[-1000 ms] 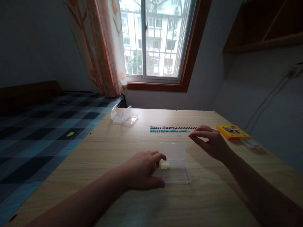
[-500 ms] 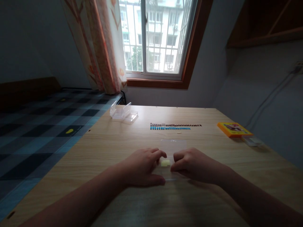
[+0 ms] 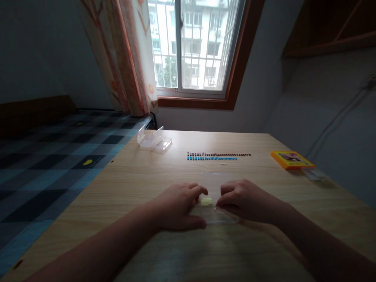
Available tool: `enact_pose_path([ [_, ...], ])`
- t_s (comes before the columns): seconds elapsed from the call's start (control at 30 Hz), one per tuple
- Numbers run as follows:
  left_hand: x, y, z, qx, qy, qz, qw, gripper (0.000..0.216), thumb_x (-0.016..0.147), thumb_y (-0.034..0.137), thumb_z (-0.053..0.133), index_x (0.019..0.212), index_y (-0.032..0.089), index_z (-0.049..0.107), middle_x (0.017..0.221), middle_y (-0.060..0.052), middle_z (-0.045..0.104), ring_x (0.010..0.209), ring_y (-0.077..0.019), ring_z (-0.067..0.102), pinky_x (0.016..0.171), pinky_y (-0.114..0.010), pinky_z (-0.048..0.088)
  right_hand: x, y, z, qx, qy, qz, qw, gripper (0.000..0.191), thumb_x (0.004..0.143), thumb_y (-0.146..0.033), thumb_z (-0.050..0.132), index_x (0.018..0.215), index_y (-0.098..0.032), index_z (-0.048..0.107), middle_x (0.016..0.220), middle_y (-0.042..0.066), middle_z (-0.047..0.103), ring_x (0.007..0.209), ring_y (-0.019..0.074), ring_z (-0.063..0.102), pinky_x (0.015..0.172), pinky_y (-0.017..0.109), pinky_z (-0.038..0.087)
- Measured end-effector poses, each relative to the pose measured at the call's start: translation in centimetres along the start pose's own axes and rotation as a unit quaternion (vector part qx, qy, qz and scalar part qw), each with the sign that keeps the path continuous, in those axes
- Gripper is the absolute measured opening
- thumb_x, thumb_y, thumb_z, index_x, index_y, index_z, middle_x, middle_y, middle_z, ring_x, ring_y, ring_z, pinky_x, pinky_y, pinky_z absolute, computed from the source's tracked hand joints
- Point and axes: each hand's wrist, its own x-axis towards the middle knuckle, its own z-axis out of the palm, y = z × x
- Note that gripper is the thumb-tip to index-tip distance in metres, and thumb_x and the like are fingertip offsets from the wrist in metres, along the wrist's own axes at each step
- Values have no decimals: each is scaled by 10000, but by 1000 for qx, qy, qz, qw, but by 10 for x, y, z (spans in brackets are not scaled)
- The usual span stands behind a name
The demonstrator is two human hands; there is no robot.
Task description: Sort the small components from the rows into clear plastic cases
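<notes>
A clear flat plastic tray [image 3: 216,181] lies on the wooden table [image 3: 141,184] in front of me. On it sits a small pale yellow block [image 3: 206,201]. My left hand [image 3: 176,205] rests palm down on the tray's left edge, fingers curled toward the block, thumb stretched along the front. My right hand [image 3: 245,199] lies at the tray's right side, its curled fingertips pinched close to the block. Whether either hand touches the block I cannot tell.
Two rows of tiny dark and blue pieces [image 3: 216,156] lie beyond the tray. A clear open case [image 3: 153,140] stands at the back left. An orange booklet [image 3: 289,159] and a clear piece [image 3: 315,174] lie at the right. A checked bed [image 3: 47,164] borders the left.
My right hand came back from near the rows of pieces to the tray, beside the yellow block, and curled its fingers. The left hand stayed on the tray.
</notes>
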Motion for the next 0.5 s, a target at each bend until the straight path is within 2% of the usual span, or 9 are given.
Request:
enact_pose_path([
  [0.5,1,-1,1,0,1,2,1000,635,754,537,783,1275,232,587,1020,-51,717,913,-275,689,765,-349,511,5,-3,13,-20,16,-18,1000,179,920,-191,624,807,-220,760,767,3,696,637,119,570,626,263,372],
])
